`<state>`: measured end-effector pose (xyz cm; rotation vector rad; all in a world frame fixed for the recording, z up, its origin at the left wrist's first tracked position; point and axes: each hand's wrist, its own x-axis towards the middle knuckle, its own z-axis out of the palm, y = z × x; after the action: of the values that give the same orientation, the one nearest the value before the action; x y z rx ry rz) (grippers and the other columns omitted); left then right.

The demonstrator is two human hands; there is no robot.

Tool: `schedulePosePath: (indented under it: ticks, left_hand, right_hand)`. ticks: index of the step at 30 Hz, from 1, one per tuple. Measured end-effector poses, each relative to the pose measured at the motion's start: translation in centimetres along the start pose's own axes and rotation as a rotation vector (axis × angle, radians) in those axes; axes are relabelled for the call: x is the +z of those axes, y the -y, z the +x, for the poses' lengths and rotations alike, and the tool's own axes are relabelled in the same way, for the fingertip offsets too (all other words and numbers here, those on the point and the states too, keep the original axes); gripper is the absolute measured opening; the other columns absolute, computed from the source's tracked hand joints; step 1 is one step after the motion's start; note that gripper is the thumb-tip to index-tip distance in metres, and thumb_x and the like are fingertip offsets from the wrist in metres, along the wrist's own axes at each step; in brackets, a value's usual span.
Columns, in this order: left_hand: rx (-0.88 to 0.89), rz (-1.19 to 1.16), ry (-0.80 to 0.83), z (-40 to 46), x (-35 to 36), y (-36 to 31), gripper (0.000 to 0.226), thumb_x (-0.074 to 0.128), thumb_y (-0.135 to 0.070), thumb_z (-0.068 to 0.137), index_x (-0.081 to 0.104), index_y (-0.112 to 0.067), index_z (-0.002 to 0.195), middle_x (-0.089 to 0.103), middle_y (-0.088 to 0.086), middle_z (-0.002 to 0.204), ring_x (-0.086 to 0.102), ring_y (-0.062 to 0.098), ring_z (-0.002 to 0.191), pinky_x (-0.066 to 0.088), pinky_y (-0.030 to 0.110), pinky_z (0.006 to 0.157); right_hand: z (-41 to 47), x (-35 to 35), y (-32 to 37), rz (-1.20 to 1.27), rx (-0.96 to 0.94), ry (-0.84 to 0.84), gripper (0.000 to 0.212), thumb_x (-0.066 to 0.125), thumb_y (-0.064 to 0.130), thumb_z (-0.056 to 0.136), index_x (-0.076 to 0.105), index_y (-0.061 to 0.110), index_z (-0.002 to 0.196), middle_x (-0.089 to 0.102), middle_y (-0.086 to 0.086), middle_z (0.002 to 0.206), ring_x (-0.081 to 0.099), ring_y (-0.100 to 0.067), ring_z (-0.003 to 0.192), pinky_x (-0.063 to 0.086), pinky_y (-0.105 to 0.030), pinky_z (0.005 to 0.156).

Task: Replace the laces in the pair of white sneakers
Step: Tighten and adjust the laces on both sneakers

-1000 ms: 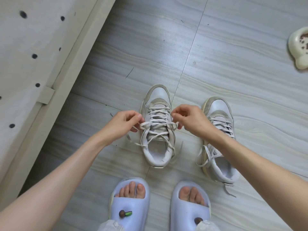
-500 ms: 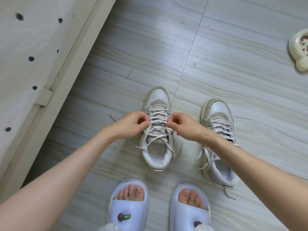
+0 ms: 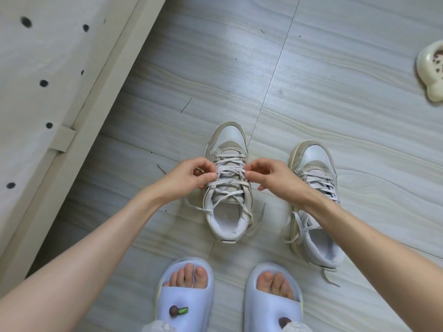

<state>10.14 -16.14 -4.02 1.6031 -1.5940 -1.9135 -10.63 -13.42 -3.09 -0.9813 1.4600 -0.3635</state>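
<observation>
In the head view, the left sneaker is standing on the floor just beyond the slippers; the left hand and right hand are each pinching its lace mid-row; uneven pulling risks dragging the sneaker sideways.

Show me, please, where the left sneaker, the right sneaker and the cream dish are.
left sneaker (image 3: 229, 137): head view, on its white toe cap.
right sneaker (image 3: 316, 153): head view, on its white toe cap.
cream dish (image 3: 429, 75): head view, on its near rim.
</observation>
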Motion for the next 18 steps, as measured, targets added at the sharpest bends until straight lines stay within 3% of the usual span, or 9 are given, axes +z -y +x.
schedulePosePath:
  ticks: [4, 9, 14, 18]
  left_hand:
    - [-0.046, -0.049, 0.003, 0.0, -0.3, 0.6, 0.012, 0.056, -0.011, 0.091, 0.056, -0.016, 0.081, 0.056, -0.003, 0.076, 0.050, 0.008, 0.071, 0.046, 0.016, 0.072]
    - [-0.040, 0.022, 0.030, 0.0, -1.1, 0.2, 0.017, 0.050, -0.012, 0.095, 0.058, -0.018, 0.081, 0.060, -0.002, 0.081, 0.056, 0.004, 0.071, 0.049, 0.010, 0.067]
    - [-0.021, 0.035, -0.067, 1.3, -1.2, 0.1, 0.017, 0.056, -0.006, 0.091, 0.061, -0.019, 0.082, 0.062, -0.002, 0.074, 0.057, -0.004, 0.059, 0.046, 0.010, 0.056]
    - [-0.028, 0.089, -0.078, 2.3, -0.4, 0.1, 0.016, 0.063, -0.006, 0.086, 0.062, -0.018, 0.076, 0.061, -0.001, 0.073, 0.052, -0.005, 0.053, 0.043, 0.009, 0.052]
  right_hand:
    - [-0.1, 0.0, -0.4, 0.037, 0.008, 0.010, 0.012, 0.059, 0.014, 0.091, 0.059, 0.017, 0.079, 0.059, 0.000, 0.084, 0.053, -0.009, 0.083, 0.046, -0.019, 0.071]
    - [0.3, -0.3, -0.4, -0.009, 0.007, 0.010, 0.015, 0.052, 0.019, 0.094, 0.061, 0.009, 0.088, 0.065, -0.005, 0.094, 0.059, -0.009, 0.088, 0.050, -0.024, 0.077]
    - [1.2, -0.1, -0.2, -0.010, -0.004, -0.061, 0.008, 0.053, 0.010, 0.093, 0.058, 0.013, 0.088, 0.062, 0.001, 0.076, 0.058, -0.008, 0.068, 0.046, -0.016, 0.061]
    - [1.8, 0.3, -0.2, -0.050, -0.010, -0.060, 0.018, 0.059, 0.003, 0.086, 0.057, 0.018, 0.076, 0.058, 0.000, 0.069, 0.052, -0.009, 0.063, 0.043, -0.014, 0.055]
